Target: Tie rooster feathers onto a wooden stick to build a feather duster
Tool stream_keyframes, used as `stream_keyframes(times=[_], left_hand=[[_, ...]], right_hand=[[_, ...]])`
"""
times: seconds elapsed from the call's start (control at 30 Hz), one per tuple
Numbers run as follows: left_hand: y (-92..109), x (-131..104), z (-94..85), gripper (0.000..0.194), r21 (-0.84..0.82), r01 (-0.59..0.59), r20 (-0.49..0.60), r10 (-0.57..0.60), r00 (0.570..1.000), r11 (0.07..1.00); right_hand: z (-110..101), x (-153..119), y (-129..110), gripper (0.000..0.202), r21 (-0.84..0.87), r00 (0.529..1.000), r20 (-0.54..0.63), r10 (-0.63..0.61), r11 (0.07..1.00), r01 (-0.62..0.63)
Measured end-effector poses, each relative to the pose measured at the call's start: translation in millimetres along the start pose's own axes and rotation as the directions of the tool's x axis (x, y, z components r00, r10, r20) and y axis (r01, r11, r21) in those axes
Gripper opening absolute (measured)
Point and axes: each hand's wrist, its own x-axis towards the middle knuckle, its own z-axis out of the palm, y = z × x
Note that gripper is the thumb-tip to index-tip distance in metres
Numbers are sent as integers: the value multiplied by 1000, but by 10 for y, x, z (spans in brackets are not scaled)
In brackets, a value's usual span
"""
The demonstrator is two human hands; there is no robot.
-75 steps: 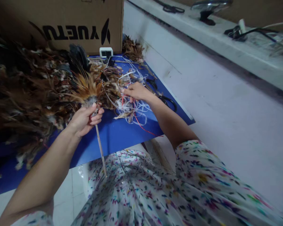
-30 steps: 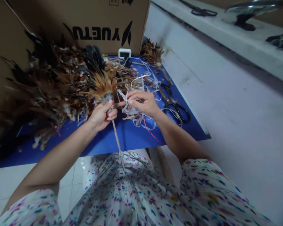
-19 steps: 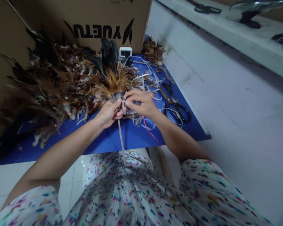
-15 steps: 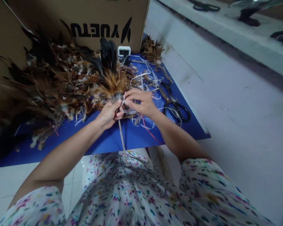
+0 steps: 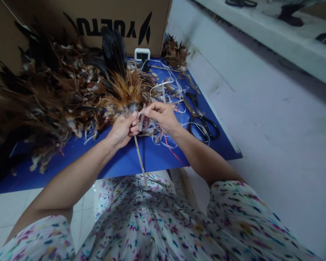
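Note:
My left hand is closed round the base of a feather bundle, brown below with tall black plumes on top. A thin wooden stick sticks out below that hand toward my lap. The fingers of my right hand pinch a whitish plastic strip beside the bundle's base. A short length of the strip stands out between the two hands. How the strip runs round the stick is hidden by my fingers.
Loose feather bunches heap on the blue table at left. Black-handled scissors and tangled white strips lie at right. A small white device stands before a cardboard box. A wall borders the right side.
The feather bundle has tilted a little to the left with my left hand. A flat piece of the strip now shows between my hands, where a tangled loop was.

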Motion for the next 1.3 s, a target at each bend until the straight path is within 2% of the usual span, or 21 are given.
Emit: stream_keyframes(times=[0.07, 0.17, 0.43, 0.63, 0.77, 0.87, 0.97, 1.07, 1.17, 1.3], left_hand=[[-7, 6, -10, 35, -3, 10, 7, -10, 1000, 1000], [-12, 8, -22, 36, -5, 30, 6, -30, 1000, 1000], [-6, -3, -34, 38, 8, 13, 28, -13, 1000, 1000], [11, -12, -34, 43, -29, 46, -23, -47, 999, 998], [42, -19, -37, 42, -84, 60, -36, -63, 997, 995], [54, -20, -46, 40, -110, 51, -30, -55, 998, 993], [46, -15, -64, 39, -114, 35, -6, -36, 999, 993], [28, -3, -84, 36, -107, 32, 7, -32, 999, 994], [13, 9, -96, 33, -98, 36, -8, -37, 999, 994], [9, 12, -98, 34, -94, 34, 19, -32, 999, 995]], right_hand=[[44, -3, 5, 40, 70, 995, -28, 93, 993, -91], [66, 6, -1, 45, 117, 987, -45, 152, 982, -145], [-5, 48, -3, 45, 156, 989, -80, 127, 981, -113], [-72, 79, 33, 47, 150, 987, -106, 121, 983, -104], [-189, 103, 44, 39, 112, 991, -71, 111, 988, -103], [-231, 99, 29, 26, -5, 997, -21, 72, 997, -72], [-180, 75, 4, 21, -179, 996, 85, -3, 984, 18], [-73, 43, -18, 25, -251, 985, 172, -14, 966, 57], [12, 26, -24, 26, -287, 983, 179, -33, 954, 84], [35, 35, 0, 17, -303, 986, 147, -73, 946, 115]])
